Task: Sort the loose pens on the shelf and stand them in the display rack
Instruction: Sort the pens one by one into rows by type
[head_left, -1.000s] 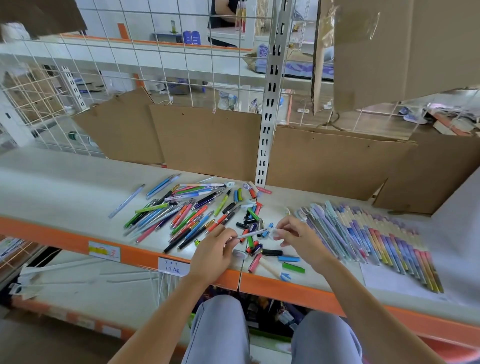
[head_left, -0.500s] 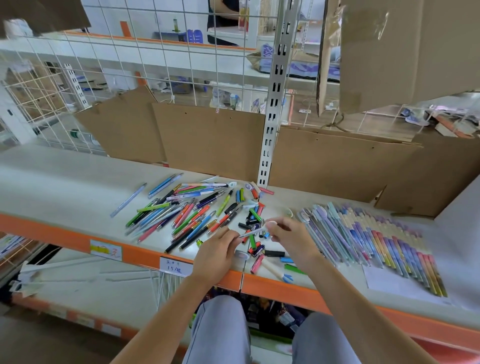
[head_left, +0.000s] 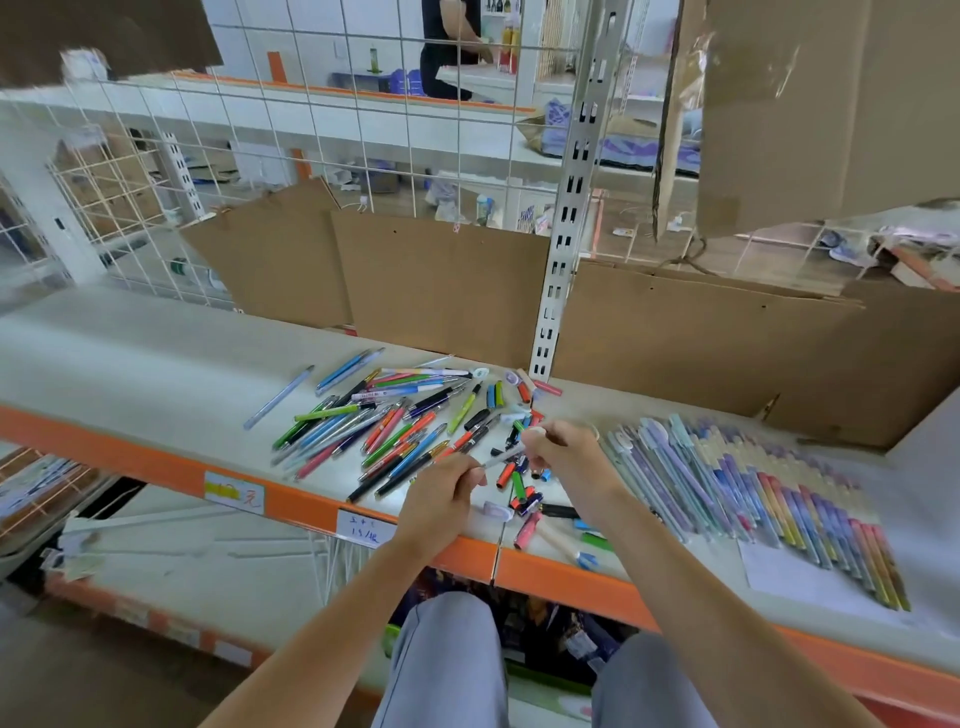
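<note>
The single view comes from a wide-angle camera on the person's head, set above and just in front of the pale shelf board with its orange front rail, and it looks forward and steeply down across that rail. Close to the lens and nearer than the rail are two forearms and grey-trousered knees; beyond the rail, at middle distance, brown cardboard sheets stand against a white wire grid, with a room behind. Straight lines bow toward the frame edges.
</note>
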